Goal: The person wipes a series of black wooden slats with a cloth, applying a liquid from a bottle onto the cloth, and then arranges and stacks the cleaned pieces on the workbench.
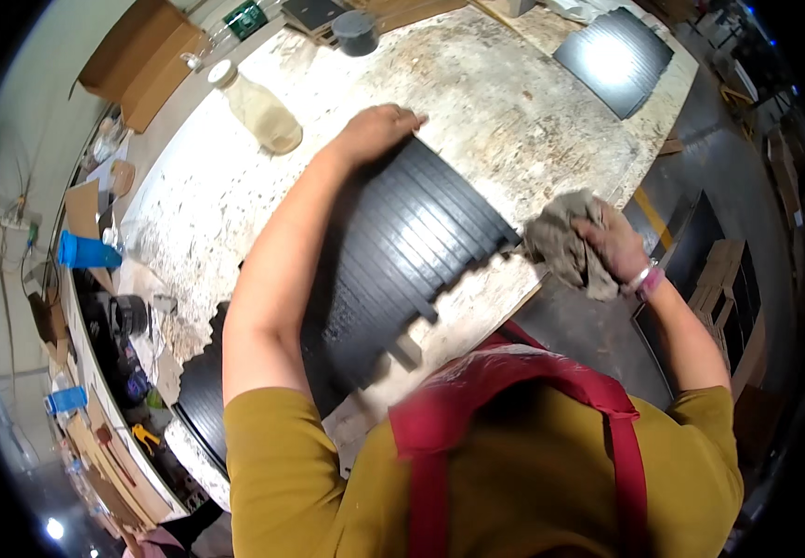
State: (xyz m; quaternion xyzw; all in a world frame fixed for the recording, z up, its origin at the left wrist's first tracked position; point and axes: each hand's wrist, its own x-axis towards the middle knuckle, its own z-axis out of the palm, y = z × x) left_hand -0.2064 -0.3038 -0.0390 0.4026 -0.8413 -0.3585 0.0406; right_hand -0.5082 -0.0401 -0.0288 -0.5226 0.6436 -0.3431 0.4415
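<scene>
Left hand flat on dark slatted panel, 12 o'clock edge; right hand clutching grey rag at 3 o'clock edge; worn surface beneath.

A brown cardboard box stands beyond the desk's far left corner; beside it lies a small green package, seemingly flat.

My left forearm covers the near-left part of the slatted black panel. The rag hides my right hand's fingertips and the panel's corner beneath. Clutter left of the desk is too small to identify.
</scene>
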